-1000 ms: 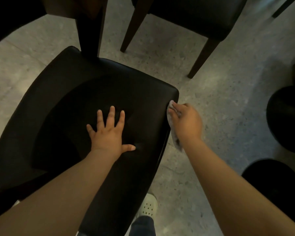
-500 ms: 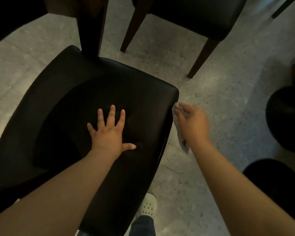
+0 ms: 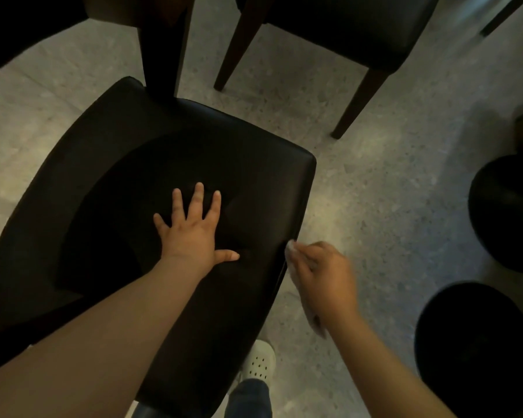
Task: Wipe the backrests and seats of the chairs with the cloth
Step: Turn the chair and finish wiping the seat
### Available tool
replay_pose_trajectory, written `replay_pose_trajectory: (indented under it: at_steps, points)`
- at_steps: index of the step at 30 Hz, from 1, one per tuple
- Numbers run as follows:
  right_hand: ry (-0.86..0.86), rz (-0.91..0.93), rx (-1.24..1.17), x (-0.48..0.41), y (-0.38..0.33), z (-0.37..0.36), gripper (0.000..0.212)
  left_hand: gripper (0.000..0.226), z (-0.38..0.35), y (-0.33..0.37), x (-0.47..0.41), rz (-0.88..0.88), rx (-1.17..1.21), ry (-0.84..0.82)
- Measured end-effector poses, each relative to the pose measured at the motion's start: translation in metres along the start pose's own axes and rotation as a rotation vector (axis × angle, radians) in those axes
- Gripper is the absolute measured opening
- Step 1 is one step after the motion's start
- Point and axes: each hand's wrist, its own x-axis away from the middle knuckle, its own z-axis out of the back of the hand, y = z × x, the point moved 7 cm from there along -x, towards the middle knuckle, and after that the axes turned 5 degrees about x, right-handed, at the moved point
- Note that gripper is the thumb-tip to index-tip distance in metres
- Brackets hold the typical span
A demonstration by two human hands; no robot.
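left hand [image 3: 191, 233]: bare from wrist to fingertips, with short, rounded fingers and a broad back
left forearm [image 3: 103, 336]: bare along all of its visible length, looking widest near the lower left corner, where the wide-angle lens stretches it
right hand [image 3: 323, 276]: bare, with its outline and knuckles smeared by motion blur, so finer detail cannot be told
right forearm [image 3: 384, 366]: bare all the way to the bottom edge of the view
shoe [image 3: 258, 365]: white clog type with a rounded toe and rows of small round holes across the top, only partly in view
trouser leg [image 3: 249, 398]: dark blue, denim-like fabric that reaches down to the shoe
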Motion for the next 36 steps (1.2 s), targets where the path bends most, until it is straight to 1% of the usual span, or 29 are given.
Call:
replay_pose_trajectory:
  at_steps: [3, 6, 8, 10, 13, 15, 17, 19, 21, 24, 27, 29, 31, 32, 33, 36]
  points:
    - [0.118, -0.014, 0.050, -0.042, -0.001, 0.012, 0.028, 0.121, 0.000, -0.001, 0.000, 0.002, -0.002, 0.002]
    - [0.130, -0.014, 0.101, -0.068, -0.005, 0.006, 0.030, 0.121, -0.002, -0.001, -0.002, 0.000, 0.005, 0.013]
    - [0.138, -0.004, 0.100, -0.052, -0.003, -0.003, 0.029, 0.121, -0.002, 0.000, -0.001, 0.000, 0.001, 0.012]
    - [0.107, 0.013, 0.066, -0.014, 0.001, -0.014, 0.029, 0.121, -0.001, 0.000, -0.001, 0.004, 0.004, 0.016]
    - [-0.042, -0.003, -0.034, 0.041, 0.006, -0.029, 0.027, 0.120, 0.001, 0.000, 0.002, 0.001, 0.008, 0.016]
    - [-0.087, -0.014, -0.056, 0.054, 0.005, -0.028, 0.027, 0.120, 0.002, 0.000, 0.003, 0.004, 0.013, 0.020]
    - [-0.020, -0.031, -0.044, 0.041, 0.002, -0.013, 0.027, 0.120, 0.003, 0.001, 0.003, -0.002, 0.015, 0.019]
    - [0.094, -0.036, -0.017, 0.008, 0.000, 0.006, 0.026, 0.120, 0.002, 0.001, 0.004, -0.008, 0.014, 0.023]
    - [0.144, -0.053, 0.016, -0.030, -0.002, 0.017, 0.028, 0.121, 0.002, 0.000, 0.003, -0.007, 0.016, 0.030]
    - [0.115, -0.057, 0.065, -0.045, -0.004, 0.004, 0.031, 0.121, 0.002, 0.000, 0.003, -0.006, 0.024, 0.039]
    - [0.118, -0.044, 0.040, -0.002, 0.000, -0.014, 0.034, 0.120, 0.002, -0.001, 0.006, -0.020, 0.035, 0.059]
    - [0.025, -0.031, -0.012, 0.033, 0.004, -0.026, 0.031, 0.119, 0.002, 0.000, 0.009, -0.016, 0.049, 0.077]
    - [-0.092, 0.001, 0.000, 0.055, 0.005, -0.032, 0.030, 0.116, 0.003, 0.001, 0.014, -0.007, 0.082, 0.112]
    - [-0.112, 0.009, 0.001, 0.059, 0.006, -0.031, 0.032, 0.112, 0.002, 0.002, 0.019, -0.014, 0.108, 0.139]
    - [-0.097, -0.005, -0.022, 0.058, 0.006, -0.025, 0.033, 0.107, 0.001, 0.003, 0.027, -0.031, 0.141, 0.167]
    - [0.052, -0.048, -0.079, 0.030, 0.004, -0.001, 0.029, 0.090, -0.011, 0.006, 0.056, -0.099, 0.234, 0.232]
